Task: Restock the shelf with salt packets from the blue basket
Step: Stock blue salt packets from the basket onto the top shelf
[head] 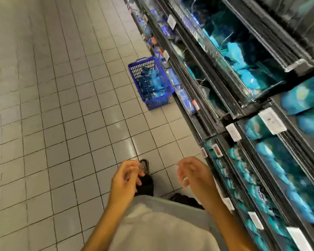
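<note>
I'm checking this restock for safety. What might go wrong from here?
1. The blue basket sits on the tiled floor ahead, close against the shelf; a walker might trip on it.
2. Both hands, left hand and right hand, hold nothing, so bending low for packets may strain.

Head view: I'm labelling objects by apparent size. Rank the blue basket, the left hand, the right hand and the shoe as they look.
1. blue basket, though farther off
2. left hand and right hand, alike
3. shoe, partly hidden
</note>
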Action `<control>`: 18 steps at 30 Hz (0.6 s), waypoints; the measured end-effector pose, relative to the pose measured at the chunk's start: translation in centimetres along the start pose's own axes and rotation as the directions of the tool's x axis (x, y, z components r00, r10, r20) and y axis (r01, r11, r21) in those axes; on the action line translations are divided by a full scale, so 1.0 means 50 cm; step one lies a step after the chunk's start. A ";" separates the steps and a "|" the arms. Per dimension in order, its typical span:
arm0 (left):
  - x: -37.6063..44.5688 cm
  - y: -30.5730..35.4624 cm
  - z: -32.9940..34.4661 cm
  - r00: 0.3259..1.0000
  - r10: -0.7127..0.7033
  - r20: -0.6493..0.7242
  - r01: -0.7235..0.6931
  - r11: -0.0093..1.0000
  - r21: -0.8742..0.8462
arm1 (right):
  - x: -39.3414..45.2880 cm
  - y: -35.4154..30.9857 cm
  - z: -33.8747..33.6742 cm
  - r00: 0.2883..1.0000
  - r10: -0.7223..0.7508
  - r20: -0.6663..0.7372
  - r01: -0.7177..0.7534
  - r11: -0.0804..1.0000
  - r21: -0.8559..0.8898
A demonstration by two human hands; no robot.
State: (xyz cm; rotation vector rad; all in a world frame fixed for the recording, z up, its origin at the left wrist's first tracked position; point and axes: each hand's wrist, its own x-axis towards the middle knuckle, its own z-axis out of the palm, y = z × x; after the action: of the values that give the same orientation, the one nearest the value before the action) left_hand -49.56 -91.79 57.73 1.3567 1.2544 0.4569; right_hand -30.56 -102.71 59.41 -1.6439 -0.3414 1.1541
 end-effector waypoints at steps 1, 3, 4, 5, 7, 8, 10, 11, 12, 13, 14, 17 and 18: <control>0.012 -0.008 -0.021 0.999 -0.019 -0.037 0.019 1.000 -0.015 | 0.032 -0.020 0.021 1.000 -0.011 0.015 0.011 1.000 -0.001; 0.045 -0.025 -0.065 0.993 -0.056 -0.101 0.052 0.998 -0.039 | 0.102 -0.059 0.072 0.998 -0.029 0.052 0.031 0.999 -0.034; 0.059 -0.030 -0.082 0.990 -0.074 -0.121 0.068 0.996 -0.049 | 0.131 -0.076 0.093 0.997 -0.038 0.062 0.041 0.998 -0.047; 0.082 -0.036 -0.106 0.985 -0.091 -0.146 0.081 0.994 -0.072 | 0.170 -0.093 0.125 0.996 -0.047 0.072 0.052 0.997 -0.061; 0.131 -0.044 -0.154 0.975 -0.127 -0.184 0.108 0.988 -0.113 | 0.240 -0.124 0.185 0.995 -0.071 0.069 0.077 0.994 -0.081; 0.157 -0.042 -0.178 0.969 -0.149 -0.197 0.125 0.984 -0.131 | 0.269 -0.137 0.216 0.994 -0.082 0.067 0.088 0.992 -0.086; 0.217 -0.035 -0.223 0.960 -0.186 -0.211 0.153 0.975 -0.163 | 0.318 -0.159 0.275 0.992 -0.098 0.085 0.107 0.988 -0.112; 0.247 -0.031 -0.244 0.957 -0.201 -0.209 0.166 0.971 -0.172 | 0.336 -0.166 0.301 0.991 -0.091 0.098 0.104 0.986 -0.127; 0.283 -0.024 -0.265 0.957 -0.204 -0.205 0.168 0.969 -0.181 | 0.354 -0.172 0.327 0.990 -0.087 0.107 0.102 0.985 -0.139; 0.318 -0.014 -0.283 0.958 -0.207 -0.200 0.170 0.967 -0.190 | 0.370 -0.177 0.347 0.990 -0.085 0.109 0.101 0.984 -0.145; 0.350 -0.002 -0.296 0.958 -0.213 -0.191 0.173 0.963 -0.206 | 0.381 -0.181 0.360 0.991 -0.086 0.103 0.101 0.983 -0.151; 0.462 0.050 -0.342 0.967 -0.206 -0.148 0.175 0.965 -0.196 | 0.420 -0.195 0.375 0.996 -0.066 0.057 0.074 0.986 -0.150; 0.499 0.069 -0.356 0.972 -0.190 -0.135 0.164 0.969 -0.183 | 0.431 -0.199 0.372 0.998 -0.057 0.035 0.061 0.986 -0.152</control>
State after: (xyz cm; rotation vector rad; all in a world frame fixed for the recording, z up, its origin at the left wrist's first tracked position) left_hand -54.64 -61.45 55.35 1.0703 1.4143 0.5361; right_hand -31.94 -72.65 57.15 -1.7384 -0.5061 1.1327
